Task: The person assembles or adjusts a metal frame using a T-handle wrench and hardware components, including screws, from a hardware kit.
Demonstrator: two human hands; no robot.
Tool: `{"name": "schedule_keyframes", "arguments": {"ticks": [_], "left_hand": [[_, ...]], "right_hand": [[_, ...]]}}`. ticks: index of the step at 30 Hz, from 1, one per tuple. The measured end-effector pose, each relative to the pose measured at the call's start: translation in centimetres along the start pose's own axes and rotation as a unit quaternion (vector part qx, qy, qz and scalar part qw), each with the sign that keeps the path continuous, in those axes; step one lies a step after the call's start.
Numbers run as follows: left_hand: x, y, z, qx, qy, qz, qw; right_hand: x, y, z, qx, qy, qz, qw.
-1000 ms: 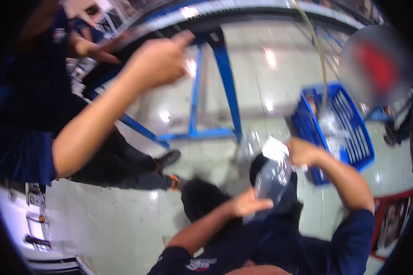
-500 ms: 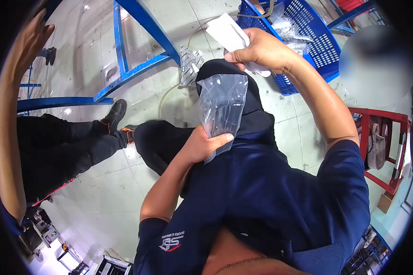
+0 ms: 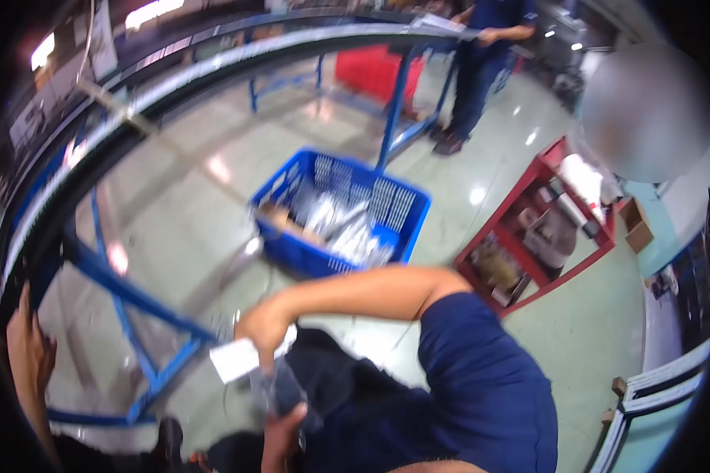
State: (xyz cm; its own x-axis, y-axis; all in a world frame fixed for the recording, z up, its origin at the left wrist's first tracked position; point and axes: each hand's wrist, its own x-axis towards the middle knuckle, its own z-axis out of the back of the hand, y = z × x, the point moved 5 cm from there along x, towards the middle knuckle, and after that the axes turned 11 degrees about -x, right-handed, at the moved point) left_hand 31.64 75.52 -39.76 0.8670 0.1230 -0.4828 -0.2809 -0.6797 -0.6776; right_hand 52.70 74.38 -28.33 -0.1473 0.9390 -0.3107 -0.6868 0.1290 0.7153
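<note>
Near the bottom centre, my left hand (image 3: 285, 430) is closed on a clear plastic bag (image 3: 280, 388), which rests above my lap. Just above it, my right hand (image 3: 265, 325) holds a white card or paper piece (image 3: 234, 360) that sticks out to the left. The fingers of my right hand point down at the top of the bag, partly blurred. A dark area shows through the bag; its contents cannot be made out.
A blue basket (image 3: 331, 260) with clear bags stands on the floor ahead. A red cart (image 3: 521, 229) is at the right. Blue-legged frames (image 3: 162, 378) curve across the left. A co-worker's hand (image 3: 30, 347) is at the far left; another person (image 3: 481, 71) stands behind.
The head view has swung up, showing more of the room. My right hand has come down with the white piece to the top of the bag, near my left hand.
</note>
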Motion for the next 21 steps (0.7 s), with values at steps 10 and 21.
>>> {"name": "schedule_keyframes", "arguments": {"ticks": [10, 21], "left_hand": [[4.5, 1.7, 2.8, 0.046, 0.039, 0.063, 0.996], [-4.4, -3.5, -3.5, 0.091, 0.046, 0.18, 0.978]], "right_hand": [[-0.8, -2.9, -2.1, 0.102, 0.036, -0.051, 0.993], [-4.1, 3.3, 0.3, 0.101, 0.039, -0.062, 0.992]]}}
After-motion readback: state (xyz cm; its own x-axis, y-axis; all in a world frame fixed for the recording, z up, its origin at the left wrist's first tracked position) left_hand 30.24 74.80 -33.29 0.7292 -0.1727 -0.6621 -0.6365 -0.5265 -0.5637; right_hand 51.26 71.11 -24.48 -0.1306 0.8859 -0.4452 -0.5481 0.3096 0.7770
